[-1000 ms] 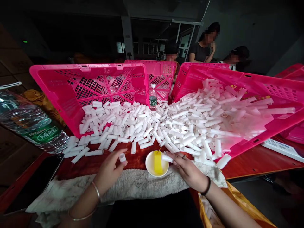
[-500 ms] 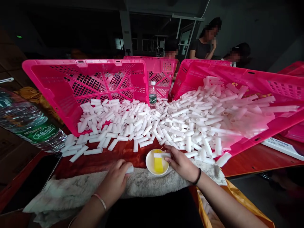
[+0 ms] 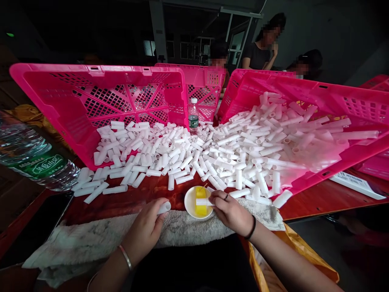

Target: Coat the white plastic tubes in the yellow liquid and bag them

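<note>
My left hand (image 3: 148,221) is closed around a short white tube (image 3: 164,207), its open end turned toward the right. Between the fingers of my right hand (image 3: 232,213) is another white tube (image 3: 203,201), held level over a small white dish (image 3: 189,202). A yellow block (image 3: 200,210) lies in that dish, with a thin stick near its far edge. Whether the right tube touches the block I cannot tell. Beyond both hands spreads a large heap of loose white tubes (image 3: 225,156).
Two tipped pink crates, a left one (image 3: 36,87) and a right one (image 3: 304,87), flank the heap. A small bottle (image 3: 193,117) stands between them; a large bottle (image 3: 45,162) is at left. A grey towel (image 3: 100,233) lines the table edge. Several people are behind.
My left hand has turned, so its tube's open end now shows. The right hand's tube has shifted slightly left and down across the dish. The whole view has shifted a little.
</note>
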Tool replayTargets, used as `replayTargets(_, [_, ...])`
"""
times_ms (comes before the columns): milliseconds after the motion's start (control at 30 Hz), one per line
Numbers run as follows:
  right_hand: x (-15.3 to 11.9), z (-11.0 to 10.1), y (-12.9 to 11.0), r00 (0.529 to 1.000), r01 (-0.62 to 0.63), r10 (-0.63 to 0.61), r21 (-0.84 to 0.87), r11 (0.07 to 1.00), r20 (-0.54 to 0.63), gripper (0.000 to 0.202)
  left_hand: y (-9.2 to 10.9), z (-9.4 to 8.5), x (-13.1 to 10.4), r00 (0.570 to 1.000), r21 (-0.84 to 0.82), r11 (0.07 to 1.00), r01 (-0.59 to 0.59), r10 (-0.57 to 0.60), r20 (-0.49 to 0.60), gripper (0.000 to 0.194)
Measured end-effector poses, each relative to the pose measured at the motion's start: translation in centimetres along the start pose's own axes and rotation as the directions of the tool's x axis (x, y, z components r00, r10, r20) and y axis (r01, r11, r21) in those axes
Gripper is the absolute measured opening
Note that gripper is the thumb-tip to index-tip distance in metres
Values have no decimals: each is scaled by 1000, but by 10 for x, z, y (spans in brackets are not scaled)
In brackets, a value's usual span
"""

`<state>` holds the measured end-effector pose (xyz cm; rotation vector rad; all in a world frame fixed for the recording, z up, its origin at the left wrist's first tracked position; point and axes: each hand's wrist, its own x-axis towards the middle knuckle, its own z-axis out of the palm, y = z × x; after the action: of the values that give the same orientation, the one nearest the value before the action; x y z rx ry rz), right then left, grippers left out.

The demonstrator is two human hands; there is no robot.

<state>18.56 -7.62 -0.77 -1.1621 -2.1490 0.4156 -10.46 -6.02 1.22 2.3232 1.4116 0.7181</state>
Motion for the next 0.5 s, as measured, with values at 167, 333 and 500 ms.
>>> replayTargets(167, [0,-1,-6,999,-32,32,106,994,-1,23,7,4,0,999,-56,998,38,-38,14,32])
replayTargets(333, [-8,-1,-8,998,-39,40,23,999,-53,19,11,8,0,999,-94,995,39,-38,20,32])
replayTargets(500, [-20,4,-3,970,237,-241,-78,968,-37,23,16,18,2,999,-64,998,-8,10,33,31])
